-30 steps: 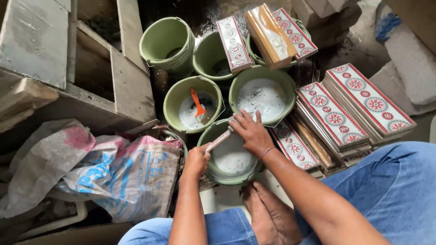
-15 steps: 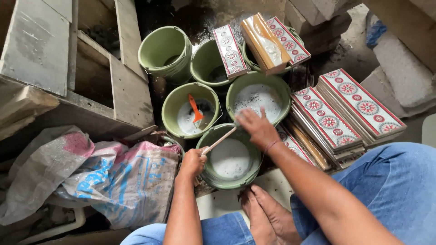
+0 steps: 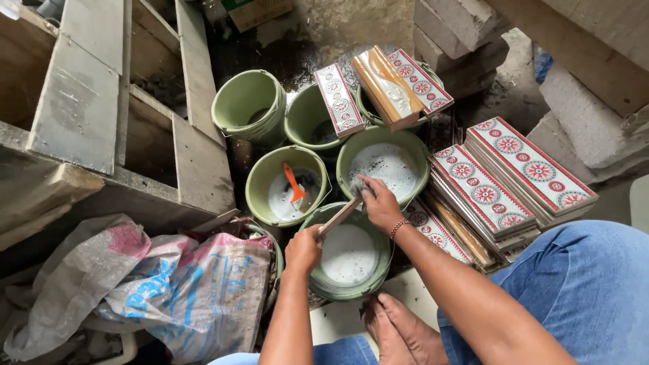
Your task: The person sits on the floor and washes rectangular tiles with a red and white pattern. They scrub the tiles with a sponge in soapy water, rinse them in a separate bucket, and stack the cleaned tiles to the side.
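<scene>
Green plastic buckets are shown clustered on the ground between a wooden frame (image 3: pixel 101 115) and stacks of patterned tiles (image 3: pixel 503 172). The nearest bucket (image 3: pixel 348 253), holding a white liquid, is seen just in front of the person's bare feet (image 3: pixel 399 331). A brush (image 3: pixel 341 213) is held slantwise over this bucket's far rim: its wooden handle is gripped by the closed left hand (image 3: pixel 303 249), while its head is pinched by the fingers of the right hand (image 3: pixel 380 203), whose wrist bears a bead bracelet (image 3: pixel 397 228). A second bucket (image 3: pixel 287 186), containing an orange-handled tool (image 3: pixel 294 186), is placed to the left of a third (image 3: pixel 384 165). A printed woven sack (image 3: pixel 176 290) is shown lying at lower left.
</scene>
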